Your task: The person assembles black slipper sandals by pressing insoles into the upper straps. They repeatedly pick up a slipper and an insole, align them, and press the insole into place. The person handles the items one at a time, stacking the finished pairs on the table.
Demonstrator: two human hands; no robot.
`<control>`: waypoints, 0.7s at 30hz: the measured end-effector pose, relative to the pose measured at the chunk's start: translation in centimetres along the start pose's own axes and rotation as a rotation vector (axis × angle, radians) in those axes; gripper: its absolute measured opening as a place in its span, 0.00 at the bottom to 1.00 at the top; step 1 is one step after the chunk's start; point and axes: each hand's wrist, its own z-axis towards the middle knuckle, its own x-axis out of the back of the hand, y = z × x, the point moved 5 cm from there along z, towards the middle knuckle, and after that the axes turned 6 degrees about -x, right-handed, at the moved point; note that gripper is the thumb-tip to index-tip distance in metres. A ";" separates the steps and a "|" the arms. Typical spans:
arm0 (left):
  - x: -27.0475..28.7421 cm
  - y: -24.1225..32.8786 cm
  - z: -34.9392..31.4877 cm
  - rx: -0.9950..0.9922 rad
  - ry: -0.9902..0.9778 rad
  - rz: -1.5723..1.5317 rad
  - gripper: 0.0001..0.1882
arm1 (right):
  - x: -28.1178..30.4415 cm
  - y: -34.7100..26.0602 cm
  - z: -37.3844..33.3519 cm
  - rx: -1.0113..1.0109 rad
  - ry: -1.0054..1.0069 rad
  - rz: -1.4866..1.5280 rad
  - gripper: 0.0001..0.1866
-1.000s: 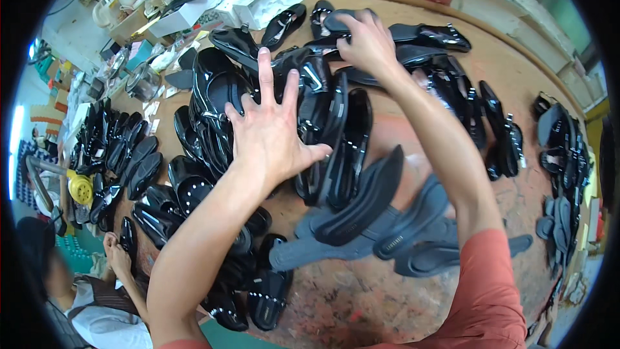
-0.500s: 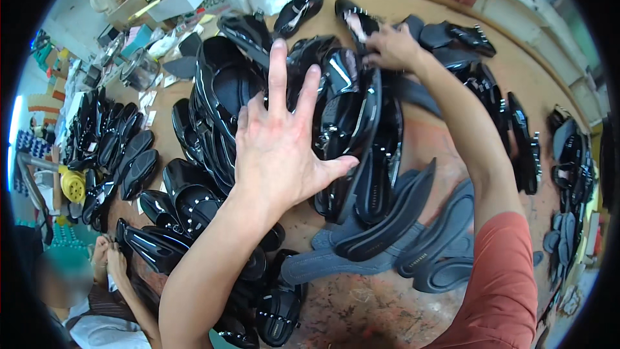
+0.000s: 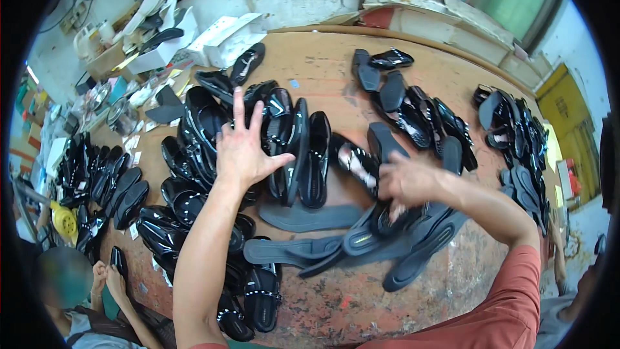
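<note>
My left hand [image 3: 244, 158] is spread, fingers apart, over a pile of glossy black shoes [image 3: 205, 116] left of the middle. Just right of it, a black shoe [image 3: 314, 161] stands with its insole showing. My right hand [image 3: 410, 184] is smeared by motion, so its grip does not show. Close beside its fingers lies a black shoe with a pale inside [image 3: 358, 165]. Below that hand, a dark shoe is partly covered and blurred. Grey soles [image 3: 300, 252] are strewn across the table in front of both hands.
More black shoes lie at the back right [image 3: 420, 106] and far right [image 3: 510, 123] of the worn table [image 3: 323, 310]. Shoes, a jar [image 3: 123, 117] and boxes crowd the left. One person sits at lower left, hands [image 3: 106, 276] together; another is at the right edge.
The view has tilted up, showing more wall and windows. My right hand has come nearer from the table's far side, and the pale-lined shoe now lies nearer too. My left hand stays spread over the pile.
</note>
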 end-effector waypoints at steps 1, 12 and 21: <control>0.1 0.4 0.1 -0.031 0.022 0.001 0.64 | -0.7 -2.2 -1.6 -0.015 -0.044 -0.011 0.16; -0.1 1.8 0.1 -0.099 0.097 0.002 0.66 | 1.1 30.1 8.1 -1.150 0.455 0.144 0.74; -0.7 0.9 -0.7 -0.179 0.188 0.053 0.66 | -2.8 34.3 9.1 -1.289 0.553 0.545 0.54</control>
